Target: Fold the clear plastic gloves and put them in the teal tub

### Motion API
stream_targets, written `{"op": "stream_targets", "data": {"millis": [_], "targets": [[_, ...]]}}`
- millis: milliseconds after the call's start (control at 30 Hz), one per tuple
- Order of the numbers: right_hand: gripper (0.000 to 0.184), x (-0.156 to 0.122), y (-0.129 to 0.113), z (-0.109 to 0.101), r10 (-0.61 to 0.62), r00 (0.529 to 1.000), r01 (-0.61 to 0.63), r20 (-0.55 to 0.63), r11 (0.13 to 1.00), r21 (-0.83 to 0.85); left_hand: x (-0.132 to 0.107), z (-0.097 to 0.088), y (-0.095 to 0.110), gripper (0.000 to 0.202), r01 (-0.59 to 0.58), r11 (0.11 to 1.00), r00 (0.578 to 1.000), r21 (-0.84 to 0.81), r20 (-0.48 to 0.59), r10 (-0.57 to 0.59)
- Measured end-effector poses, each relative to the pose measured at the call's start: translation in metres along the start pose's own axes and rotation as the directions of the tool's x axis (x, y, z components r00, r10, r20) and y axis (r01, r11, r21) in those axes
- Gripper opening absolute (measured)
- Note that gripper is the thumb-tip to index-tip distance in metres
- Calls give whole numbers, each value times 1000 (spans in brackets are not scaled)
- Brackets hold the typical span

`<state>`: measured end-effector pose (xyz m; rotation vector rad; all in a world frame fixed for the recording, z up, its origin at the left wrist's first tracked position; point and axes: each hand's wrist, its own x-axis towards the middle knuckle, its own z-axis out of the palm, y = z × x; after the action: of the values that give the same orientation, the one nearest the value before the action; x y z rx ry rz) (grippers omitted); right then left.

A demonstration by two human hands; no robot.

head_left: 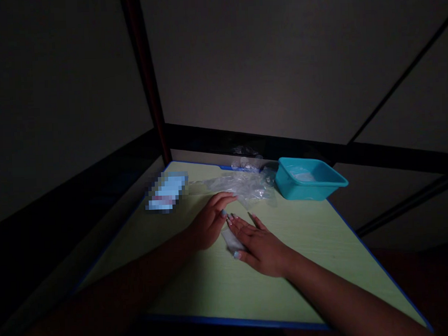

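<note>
Right hand flat over white packet, left hand curled, grip unclear; nudge could spill clear plastic over worktop's far edge.

The left forearm, at eight o'clock, and the right forearm, at four o'clock, are bare. The left hand has a long, pale bluish thumbnail; the right hand has pale, shiny nails, the thumb's light blue.

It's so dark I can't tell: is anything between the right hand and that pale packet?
Nothing visible is: the right hand lies over the pale packet, partly covering it. The left hand is to one side.
</note>
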<state>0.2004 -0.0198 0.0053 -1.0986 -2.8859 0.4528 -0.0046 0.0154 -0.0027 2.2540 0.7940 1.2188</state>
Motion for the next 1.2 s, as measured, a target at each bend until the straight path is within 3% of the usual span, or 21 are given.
{"op": "stream_targets", "data": {"millis": [133, 400, 700, 933, 1200], "targets": [[69, -2, -1, -1, 5, 1000, -4, -15, 999, 36, 1, -1, -2, 62, -13, 1000, 1000, 3, -8, 13], [63, -8, -3, -1, -123, 992, 126, -33, 982, 137, 3, -5, -5, 67, 28, 1000, 1000, 15, -14, -27], [65, -5, -3, 4, -118, 991, 124, -55, 985, 119, 2, -4, -9, 66, 28, 998, 1000, 48, -1, -28], [71, -15, -9, -4, -153, 988, 153, -8, 985, 85, 4, -5, -9, 65, 5, 999, 1000, 48, -15, -4], [75, -19, -17, 5, -141, 988, 134, 58, 984, 114, 4, -4, -8, 68, 16, 998, 1000, 54, 0, -16]]}}
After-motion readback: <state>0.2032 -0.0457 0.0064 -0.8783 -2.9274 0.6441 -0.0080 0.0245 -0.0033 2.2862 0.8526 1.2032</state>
